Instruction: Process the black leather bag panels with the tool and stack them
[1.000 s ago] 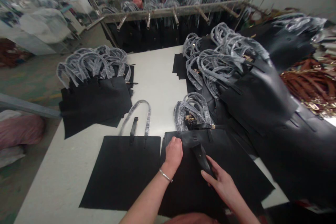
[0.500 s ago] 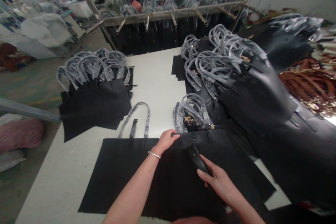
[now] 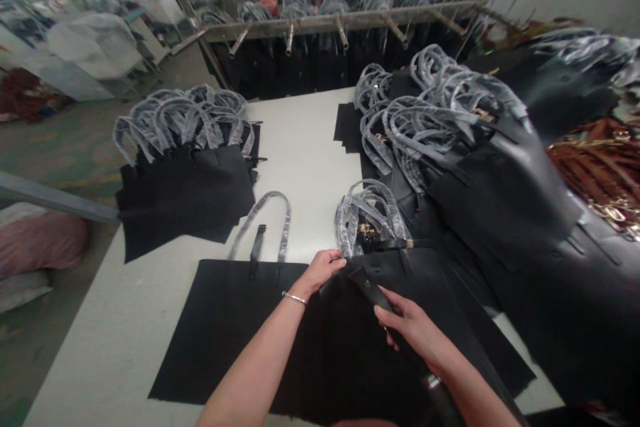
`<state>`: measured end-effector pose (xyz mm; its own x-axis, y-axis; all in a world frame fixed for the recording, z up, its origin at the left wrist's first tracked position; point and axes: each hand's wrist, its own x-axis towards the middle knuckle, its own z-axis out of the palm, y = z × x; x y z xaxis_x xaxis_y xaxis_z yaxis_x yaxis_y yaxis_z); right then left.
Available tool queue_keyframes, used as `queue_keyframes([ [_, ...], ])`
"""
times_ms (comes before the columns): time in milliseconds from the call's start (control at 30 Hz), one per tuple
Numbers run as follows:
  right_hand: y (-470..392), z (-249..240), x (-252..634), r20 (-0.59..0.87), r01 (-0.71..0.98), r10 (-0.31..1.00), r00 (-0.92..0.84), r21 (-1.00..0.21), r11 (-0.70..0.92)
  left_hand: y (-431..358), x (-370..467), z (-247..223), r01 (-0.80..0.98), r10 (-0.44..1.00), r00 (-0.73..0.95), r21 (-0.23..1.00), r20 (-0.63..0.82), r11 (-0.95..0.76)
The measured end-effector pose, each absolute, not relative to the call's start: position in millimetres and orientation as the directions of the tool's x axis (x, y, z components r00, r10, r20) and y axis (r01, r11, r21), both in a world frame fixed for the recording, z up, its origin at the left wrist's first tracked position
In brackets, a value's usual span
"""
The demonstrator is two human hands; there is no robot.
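Black bag panels lie across the table's front, a left one [image 3: 225, 333] with one plastic-wrapped handle [image 3: 285, 227] and a small buckled strap [image 3: 258, 250] at its top edge. My left hand [image 3: 324, 270], a bracelet at the wrist, pinches the top edge of the black panel near the middle. In my right hand [image 3: 400, 320] is a black strap [image 3: 369, 288], its wide end over the right panel [image 3: 420, 273] and its length running down under my wrist. Wrapped handles [image 3: 373, 210] and gold hardware lie just beyond that panel.
Black panels with wrapped handles are stacked at the left [image 3: 190, 187]. A larger pile [image 3: 510, 193] covers the table's right side. Brown straps [image 3: 610, 167] lie at far right. Behind the white table [image 3: 305, 147] stands a metal rack [image 3: 340, 23] with jutting pegs.
The view has shifted slightly, moving the scene rightward. More of the black strap's length now shows below my right hand. My left hand keeps its pinch on the panel edge.
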<state>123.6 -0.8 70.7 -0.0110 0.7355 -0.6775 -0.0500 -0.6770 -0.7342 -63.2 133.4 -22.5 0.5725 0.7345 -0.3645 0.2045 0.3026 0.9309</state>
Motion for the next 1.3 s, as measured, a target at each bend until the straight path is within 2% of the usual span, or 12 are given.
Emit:
queue_keyframes([
  [200,14,80,119,-0.624,-0.047,0.773,0.115,-0.781,-0.623,130,-63,-26,0.134,0.708,0.577,0.902,-0.407,0.41],
  [367,10,78,116,-0.661,-0.012,0.751,-0.006,-0.751,-0.661,126,-60,-25,0.101,0.717,0.548,0.885,-0.431,0.455],
  [500,17,78,118,-0.605,0.001,0.773,0.19,-0.787,-0.616,121,-63,-19,0.054,0.782,0.457,0.891,-0.424,0.451],
  [567,19,84,122,-0.608,-0.008,0.76,0.228,-0.782,-0.623,113,-71,-15,0.03,0.831,0.373,0.9,-0.413,0.434],
  [633,16,90,126,-0.642,-0.012,0.753,0.145,-0.762,-0.647,101,-81,-12,-0.015,0.862,0.284,0.897,-0.419,0.441],
  [800,-5,97,112,-0.652,0.083,0.755,-0.073,-0.758,-0.647,69,-95,-9,-0.289,0.88,0.173,0.831,-0.442,0.474],
  [1033,9,98,86,-0.578,0.151,0.808,-0.118,-0.814,-0.56,59,-80,15,-0.348,0.912,0.203,0.844,-0.357,0.408],
  [1167,14,97,85,-0.56,0.158,0.827,-0.059,-0.823,-0.546,57,-74,23,-0.395,0.917,0.198,0.828,-0.345,0.397],
  [1300,11,98,84,-0.569,0.162,0.815,-0.11,-0.819,-0.55,49,-73,24,-0.381,0.906,0.204,0.823,-0.37,0.422],
])
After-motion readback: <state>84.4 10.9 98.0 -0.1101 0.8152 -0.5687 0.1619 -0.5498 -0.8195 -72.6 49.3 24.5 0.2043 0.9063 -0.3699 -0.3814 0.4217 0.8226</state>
